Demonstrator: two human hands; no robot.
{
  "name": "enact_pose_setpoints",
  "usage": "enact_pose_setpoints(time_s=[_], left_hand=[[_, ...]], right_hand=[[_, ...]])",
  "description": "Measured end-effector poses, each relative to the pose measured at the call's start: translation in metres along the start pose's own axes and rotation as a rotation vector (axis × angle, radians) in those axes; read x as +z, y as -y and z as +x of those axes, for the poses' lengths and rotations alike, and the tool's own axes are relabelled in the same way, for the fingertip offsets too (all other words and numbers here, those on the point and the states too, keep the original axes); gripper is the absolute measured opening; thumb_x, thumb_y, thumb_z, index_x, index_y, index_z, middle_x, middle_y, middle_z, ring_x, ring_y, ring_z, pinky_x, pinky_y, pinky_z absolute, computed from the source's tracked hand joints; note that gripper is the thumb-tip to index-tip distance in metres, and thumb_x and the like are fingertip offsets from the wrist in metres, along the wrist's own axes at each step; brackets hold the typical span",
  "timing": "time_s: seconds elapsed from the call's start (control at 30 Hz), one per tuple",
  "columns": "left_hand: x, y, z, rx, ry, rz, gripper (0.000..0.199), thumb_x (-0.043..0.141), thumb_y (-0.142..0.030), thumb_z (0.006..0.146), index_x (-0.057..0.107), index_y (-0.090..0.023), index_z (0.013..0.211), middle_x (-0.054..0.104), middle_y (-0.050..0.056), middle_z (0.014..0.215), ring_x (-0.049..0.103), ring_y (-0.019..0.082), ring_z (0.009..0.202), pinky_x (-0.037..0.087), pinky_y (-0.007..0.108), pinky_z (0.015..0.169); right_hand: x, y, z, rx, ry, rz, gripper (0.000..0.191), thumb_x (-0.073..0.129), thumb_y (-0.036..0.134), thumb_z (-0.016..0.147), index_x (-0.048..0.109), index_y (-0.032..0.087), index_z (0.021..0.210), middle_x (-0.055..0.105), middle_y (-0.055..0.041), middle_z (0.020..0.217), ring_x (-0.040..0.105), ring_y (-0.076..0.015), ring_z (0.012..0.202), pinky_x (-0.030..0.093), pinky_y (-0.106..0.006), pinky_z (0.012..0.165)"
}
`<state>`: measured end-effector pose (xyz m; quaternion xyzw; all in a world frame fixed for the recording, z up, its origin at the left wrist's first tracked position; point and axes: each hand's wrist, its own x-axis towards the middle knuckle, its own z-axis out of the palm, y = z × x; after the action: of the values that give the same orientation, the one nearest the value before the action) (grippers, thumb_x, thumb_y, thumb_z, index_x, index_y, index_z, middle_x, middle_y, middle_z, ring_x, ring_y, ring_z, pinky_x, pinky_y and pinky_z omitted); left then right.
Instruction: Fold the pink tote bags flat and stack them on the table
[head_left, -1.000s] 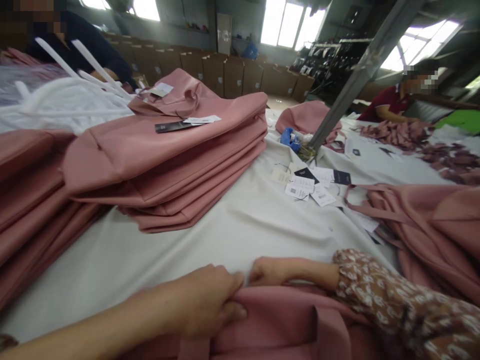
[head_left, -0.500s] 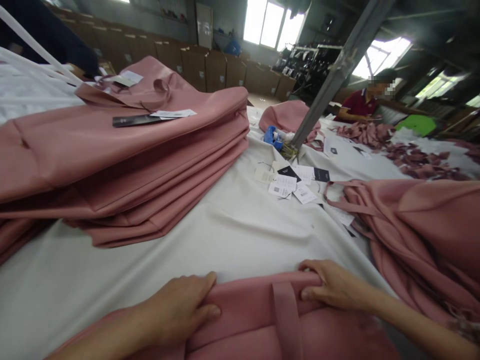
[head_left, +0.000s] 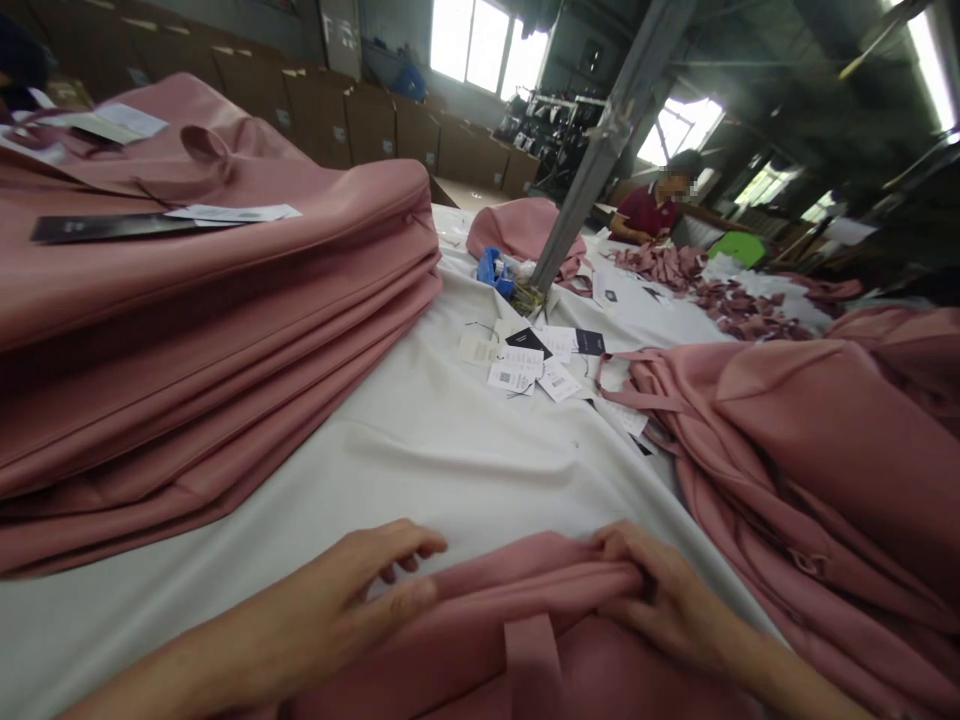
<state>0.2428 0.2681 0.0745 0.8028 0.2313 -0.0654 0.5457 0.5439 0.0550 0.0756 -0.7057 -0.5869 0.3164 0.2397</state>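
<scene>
The pink bag in front of you lies at the bottom centre of the frame, its far edge running between your two hands and its body reaching past the lower border. Your right hand has its grip pinched on the right end of that edge, thumb on the near side and fingers over the far side, with the folded material between them. Your left hand has its grip spread at the left end of the same edge, thumb well apart from the fingers; whether it touches the material, you cannot tell from this view. A flat strap hangs down the bag's near face, between your hands. Beyond it on the white-covered bench, you have hang tags clustered near the centre, a tall stack of pink bags at the left and a draped pile of pink bags at the right.
</scene>
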Motion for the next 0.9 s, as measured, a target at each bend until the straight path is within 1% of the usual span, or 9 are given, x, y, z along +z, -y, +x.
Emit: enact_pose_setpoints(time_s=[0.1,0.2,0.33,0.43,0.53,0.67,0.73,0.8,0.9], left_hand=[[0.002,-0.03,0.044,0.151,0.195,-0.322,0.044,0.042,-0.053,0.093,0.06,-0.021,0.118,0.064,0.004,0.113,0.058,0.02,0.103,0.046,0.031,0.092],[0.025,-0.038,0.084,0.102,0.488,-0.57,0.058,0.052,-0.062,0.086,0.058,-0.015,0.121,0.062,0.011,0.119,0.058,0.023,0.108,0.047,0.035,0.095],[0.058,-0.028,0.105,-0.009,0.713,-0.59,0.068,0.044,-0.07,0.085,0.054,-0.019,0.129,0.056,0.013,0.132,0.053,0.029,0.12,0.043,0.044,0.101],[0.063,-0.027,0.101,0.05,0.683,-0.333,0.06,0.034,-0.063,0.092,0.049,-0.025,0.136,0.044,0.006,0.146,0.039,0.027,0.134,0.03,0.042,0.112],[0.059,-0.03,0.098,0.11,0.64,-0.082,0.058,0.025,-0.056,0.096,0.04,-0.024,0.142,0.039,0.004,0.149,0.032,0.022,0.139,0.018,0.038,0.117],[0.062,-0.022,0.105,0.265,0.668,-0.076,0.058,0.026,-0.055,0.096,0.043,-0.024,0.141,0.043,0.003,0.146,0.039,0.022,0.134,0.024,0.034,0.114],[0.063,-0.016,0.111,0.296,0.628,-0.137,0.058,0.032,-0.058,0.093,0.048,-0.024,0.138,0.048,0.002,0.143,0.042,0.024,0.131,0.028,0.034,0.112],[0.061,-0.013,0.113,0.208,0.554,-0.254,0.06,0.027,-0.061,0.093,0.05,-0.026,0.136,0.056,0.001,0.135,0.047,0.024,0.127,0.034,0.035,0.108],[0.053,-0.019,0.107,0.154,0.515,-0.283,0.059,0.024,-0.062,0.093,0.053,-0.027,0.132,0.064,0.001,0.121,0.055,0.024,0.115,0.043,0.034,0.097]], right_hand=[[0.005,-0.005,-0.018,-0.257,0.014,-0.074,0.004,0.046,0.021,0.09,0.048,0.023,0.088,0.062,-0.0044,0.097,0.057,-0.0183,0.09,0.045,-0.032,0.081],[0.004,-0.009,-0.027,-0.488,0.036,-0.185,0.011,0.041,0.016,0.092,0.049,0.021,0.099,0.063,-0.0077,0.102,0.057,-0.0184,0.095,0.045,-0.033,0.088],[-0.008,-0.002,-0.029,-0.487,0.13,-0.255,0.015,0.04,0.015,0.093,0.053,0.02,0.096,0.063,-0.0087,0.104,0.057,-0.017,0.096,0.043,-0.032,0.092],[-0.017,0.002,-0.024,-0.388,0.193,-0.242,0.014,0.043,0.021,0.093,0.057,0.021,0.095,0.064,-0.0075,0.103,0.057,-0.0169,0.093,0.044,-0.03,0.089],[-0.018,-0.01,-0.007,-0.148,0.273,-0.162,0.01,0.053,0.029,0.087,0.058,0.021,0.091,0.065,-0.0031,0.089,0.056,-0.0158,0.079,0.045,-0.025,0.074],[0.0,-0.041,0.025,0.181,0.303,0.035,0.022,0.064,0.038,0.078,0.055,0.019,0.074,0.05,0.0053,0.061,0.043,-0.0109,0.059,0.033,-0.021,0.052],[0.012,-0.053,0.034,0.218,0.256,0.085,0.027,0.064,0.04,0.077,0.051,0.018,0.066,0.044,0.0062,0.057,0.038,-0.0098,0.056,0.027,-0.021,0.049],[0.021,-0.059,0.035,0.202,0.185,0.065,0.033,0.062,0.044,0.078,0.049,0.018,0.062,0.04,0.0062,0.055,0.035,-0.0096,0.055,0.025,-0.022,0.049],[0.018,-0.06,0.027,0.202,0.126,0.076,0.046,0.046,0.056,0.087,0.05,0.018,0.062,0.045,0.0035,0.057,0.039,-0.0114,0.057,0.03,-0.024,0.054]])
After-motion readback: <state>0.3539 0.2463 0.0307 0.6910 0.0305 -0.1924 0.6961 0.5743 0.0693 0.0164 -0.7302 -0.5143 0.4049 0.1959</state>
